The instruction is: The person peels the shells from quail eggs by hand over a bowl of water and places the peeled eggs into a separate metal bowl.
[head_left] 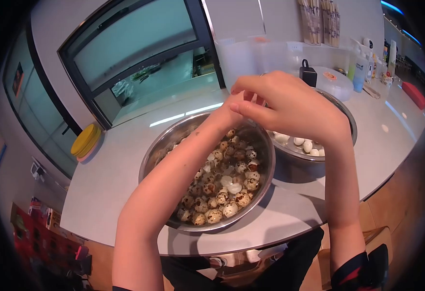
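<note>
My left arm crosses over a steel bowl [269,182] of speckled quail eggs [214,215] in water, with pale bits of shell floating among them. Above the bowl's far right rim, my right hand [290,104] is bent over my left wrist, its thumb and fingers closed around it. Most of my left hand [247,96] is hidden behind the right one, so its fingers cannot be made out. Behind my right forearm stands a second steel bowl [352,121] with peeled white eggs [307,146] in it, partly covered by my hand and arm.
Yellow round lids [85,140] lean at the counter's left edge by a window [135,53]. Behind the second bowl are a black box [308,75], a clear plastic container [336,87] and several bottles [360,72]. A red case [414,95] lies far right.
</note>
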`<control>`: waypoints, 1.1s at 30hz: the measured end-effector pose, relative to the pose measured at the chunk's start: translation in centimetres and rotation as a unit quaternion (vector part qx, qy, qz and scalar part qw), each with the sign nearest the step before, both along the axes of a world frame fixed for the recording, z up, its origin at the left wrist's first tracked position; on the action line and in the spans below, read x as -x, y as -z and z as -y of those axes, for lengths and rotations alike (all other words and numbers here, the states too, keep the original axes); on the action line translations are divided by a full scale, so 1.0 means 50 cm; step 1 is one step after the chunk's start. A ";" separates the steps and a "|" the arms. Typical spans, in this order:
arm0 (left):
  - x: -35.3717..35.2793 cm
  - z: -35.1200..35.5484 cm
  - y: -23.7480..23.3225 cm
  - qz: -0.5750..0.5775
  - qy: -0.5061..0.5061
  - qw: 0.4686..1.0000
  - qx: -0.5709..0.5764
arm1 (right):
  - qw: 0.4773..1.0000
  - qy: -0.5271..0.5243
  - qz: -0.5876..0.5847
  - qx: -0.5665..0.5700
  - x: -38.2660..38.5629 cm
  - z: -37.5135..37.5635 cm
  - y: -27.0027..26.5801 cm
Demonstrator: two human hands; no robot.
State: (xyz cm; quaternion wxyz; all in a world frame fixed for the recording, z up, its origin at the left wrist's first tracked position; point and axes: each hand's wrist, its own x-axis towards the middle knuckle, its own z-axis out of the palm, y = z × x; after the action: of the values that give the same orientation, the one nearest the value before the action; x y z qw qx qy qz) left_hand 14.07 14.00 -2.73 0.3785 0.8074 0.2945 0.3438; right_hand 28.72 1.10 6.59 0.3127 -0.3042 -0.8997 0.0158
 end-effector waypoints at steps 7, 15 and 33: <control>0.094 0.148 -0.107 -0.277 -0.173 0.932 -0.157 | 0.995 -0.035 0.082 0.040 0.034 -0.001 0.027; 0.226 0.297 -0.038 -0.297 -0.151 0.940 -0.071 | 0.897 0.076 0.386 0.203 0.121 -0.029 0.117; 0.272 0.286 -0.047 0.081 -0.024 0.976 0.199 | 0.968 -0.193 -0.051 0.155 0.164 -0.023 0.102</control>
State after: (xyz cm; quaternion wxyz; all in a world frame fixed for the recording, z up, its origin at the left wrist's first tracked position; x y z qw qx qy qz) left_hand 0.45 -0.31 -0.37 0.5458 0.6779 0.3453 0.3512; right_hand 20.52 2.23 1.49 0.2986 -0.1688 -0.9106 0.2306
